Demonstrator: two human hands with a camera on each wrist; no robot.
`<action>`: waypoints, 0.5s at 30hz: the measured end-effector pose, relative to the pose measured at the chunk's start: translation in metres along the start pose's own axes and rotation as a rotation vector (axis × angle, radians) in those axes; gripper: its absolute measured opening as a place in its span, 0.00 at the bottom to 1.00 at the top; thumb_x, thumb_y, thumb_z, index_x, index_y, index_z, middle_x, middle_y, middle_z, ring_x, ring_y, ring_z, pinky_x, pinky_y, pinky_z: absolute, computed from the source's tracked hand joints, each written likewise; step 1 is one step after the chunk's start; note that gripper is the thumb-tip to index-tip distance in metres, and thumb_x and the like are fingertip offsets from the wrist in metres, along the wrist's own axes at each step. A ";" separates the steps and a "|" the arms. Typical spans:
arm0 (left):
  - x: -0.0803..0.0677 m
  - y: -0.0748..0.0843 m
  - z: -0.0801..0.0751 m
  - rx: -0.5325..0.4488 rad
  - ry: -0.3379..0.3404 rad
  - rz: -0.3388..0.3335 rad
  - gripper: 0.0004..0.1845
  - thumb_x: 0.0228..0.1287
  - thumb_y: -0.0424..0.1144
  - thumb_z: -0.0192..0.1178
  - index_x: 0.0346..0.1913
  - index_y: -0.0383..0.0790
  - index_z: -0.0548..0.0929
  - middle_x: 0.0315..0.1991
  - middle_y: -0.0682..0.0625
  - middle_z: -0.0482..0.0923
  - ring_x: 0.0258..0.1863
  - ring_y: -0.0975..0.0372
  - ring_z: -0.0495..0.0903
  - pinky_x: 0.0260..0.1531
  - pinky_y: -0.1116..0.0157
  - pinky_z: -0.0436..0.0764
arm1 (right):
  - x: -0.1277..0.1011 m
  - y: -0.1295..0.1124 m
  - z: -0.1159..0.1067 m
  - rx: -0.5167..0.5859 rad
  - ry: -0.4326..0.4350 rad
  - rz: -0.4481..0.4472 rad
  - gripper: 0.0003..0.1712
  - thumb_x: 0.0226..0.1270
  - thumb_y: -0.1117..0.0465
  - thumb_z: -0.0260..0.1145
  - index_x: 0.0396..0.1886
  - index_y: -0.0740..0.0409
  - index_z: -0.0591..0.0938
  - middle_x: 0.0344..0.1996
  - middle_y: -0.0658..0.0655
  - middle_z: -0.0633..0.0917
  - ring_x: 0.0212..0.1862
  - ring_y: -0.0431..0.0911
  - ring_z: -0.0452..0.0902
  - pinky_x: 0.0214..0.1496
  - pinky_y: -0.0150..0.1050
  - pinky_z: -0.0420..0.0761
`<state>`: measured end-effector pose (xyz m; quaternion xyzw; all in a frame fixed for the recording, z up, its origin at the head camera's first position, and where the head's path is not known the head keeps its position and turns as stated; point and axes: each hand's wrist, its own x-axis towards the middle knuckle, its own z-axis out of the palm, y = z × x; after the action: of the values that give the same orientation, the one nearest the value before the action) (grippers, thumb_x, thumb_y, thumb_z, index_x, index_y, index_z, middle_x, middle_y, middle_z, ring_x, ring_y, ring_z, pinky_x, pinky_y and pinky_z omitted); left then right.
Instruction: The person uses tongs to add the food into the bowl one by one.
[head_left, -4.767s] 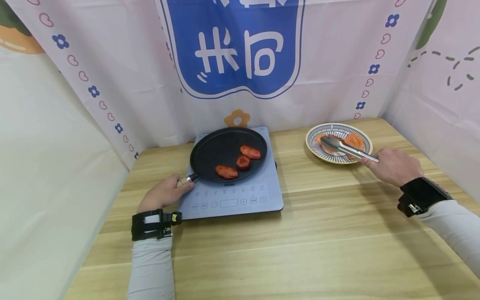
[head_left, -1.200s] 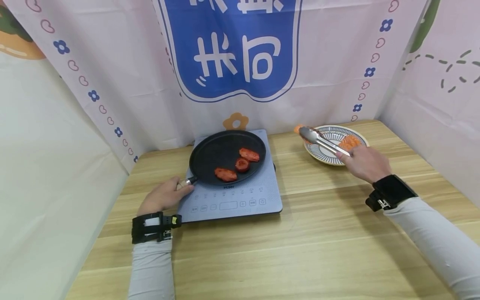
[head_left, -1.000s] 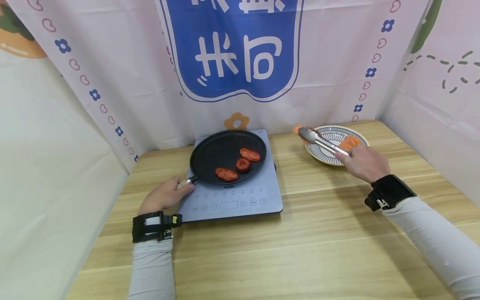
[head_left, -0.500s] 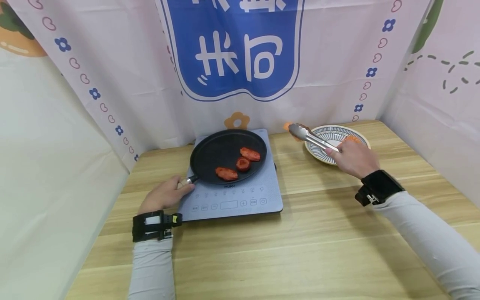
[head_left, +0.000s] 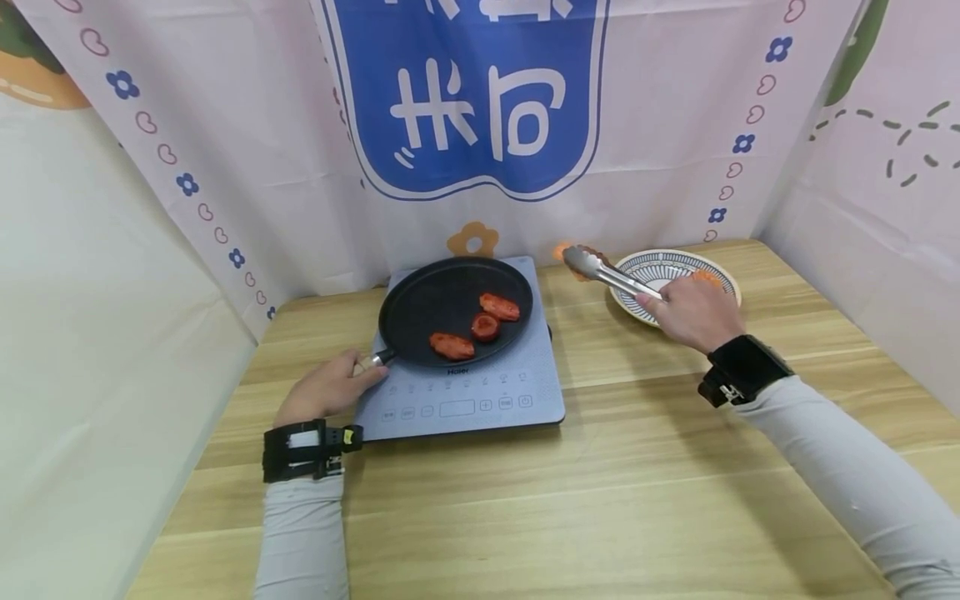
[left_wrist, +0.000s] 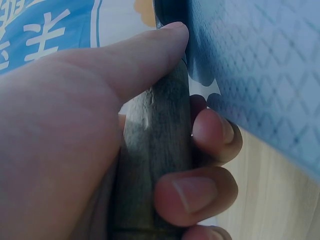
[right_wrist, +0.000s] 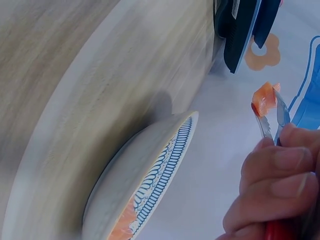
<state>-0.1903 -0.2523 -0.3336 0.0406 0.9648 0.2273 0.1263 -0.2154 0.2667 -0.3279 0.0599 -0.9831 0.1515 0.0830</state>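
My left hand [head_left: 322, 389] grips the wooden handle [left_wrist: 155, 135] of a flat black frying pan [head_left: 423, 304], thumb along its top and fingers curled round. Two long reddish pieces of meat [head_left: 452, 346] and one round piece [head_left: 486, 327] lie in the pan. My right hand [head_left: 697, 312] holds metal tongs [head_left: 611, 275] just above the left side of a blue-patterned plate [head_left: 624, 303]. Pinched in the tong tips is an orange slice that looks like salmon [right_wrist: 265, 100]. More orange slices [head_left: 707, 277] lie on the plate, partly hidden behind my right hand.
Under the pan is a grey-blue induction cooker [head_left: 517, 383] with a touch panel along its front. Both stand on a wooden table [head_left: 600, 492]. A printed cloth [head_left: 300, 167] hangs close behind, and more cloth walls the left and right sides.
The tongs were over the plate; they have since lifted an orange slice and moved left with it, past the plate's left edge. My left hand stays on the pan handle.
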 end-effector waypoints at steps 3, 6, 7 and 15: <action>0.000 -0.001 0.000 0.004 0.001 -0.003 0.25 0.80 0.59 0.53 0.51 0.36 0.73 0.35 0.47 0.73 0.34 0.56 0.75 0.31 0.61 0.71 | 0.001 -0.004 0.000 0.013 -0.008 0.000 0.32 0.82 0.38 0.53 0.18 0.51 0.69 0.19 0.52 0.71 0.26 0.49 0.70 0.25 0.42 0.63; -0.001 0.000 0.000 0.003 0.000 -0.010 0.25 0.80 0.59 0.53 0.51 0.36 0.73 0.35 0.46 0.74 0.34 0.56 0.75 0.31 0.61 0.71 | 0.002 -0.008 0.001 0.019 -0.013 0.020 0.32 0.81 0.37 0.53 0.18 0.51 0.70 0.20 0.53 0.71 0.26 0.50 0.70 0.25 0.43 0.64; -0.001 0.000 0.001 0.003 0.000 -0.014 0.25 0.80 0.59 0.54 0.51 0.36 0.73 0.35 0.46 0.74 0.34 0.56 0.75 0.31 0.61 0.71 | 0.003 -0.009 0.001 0.017 -0.011 0.025 0.32 0.81 0.37 0.53 0.18 0.51 0.70 0.20 0.54 0.71 0.26 0.50 0.71 0.25 0.44 0.64; 0.000 0.002 0.001 0.002 0.001 -0.020 0.24 0.80 0.58 0.54 0.50 0.37 0.74 0.36 0.46 0.74 0.35 0.56 0.76 0.32 0.62 0.72 | 0.007 -0.022 0.003 0.028 -0.010 0.032 0.33 0.81 0.35 0.53 0.19 0.52 0.70 0.21 0.54 0.72 0.25 0.51 0.70 0.23 0.44 0.65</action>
<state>-0.1898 -0.2507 -0.3333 0.0310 0.9654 0.2249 0.1281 -0.2198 0.2439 -0.3231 0.0460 -0.9821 0.1663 0.0750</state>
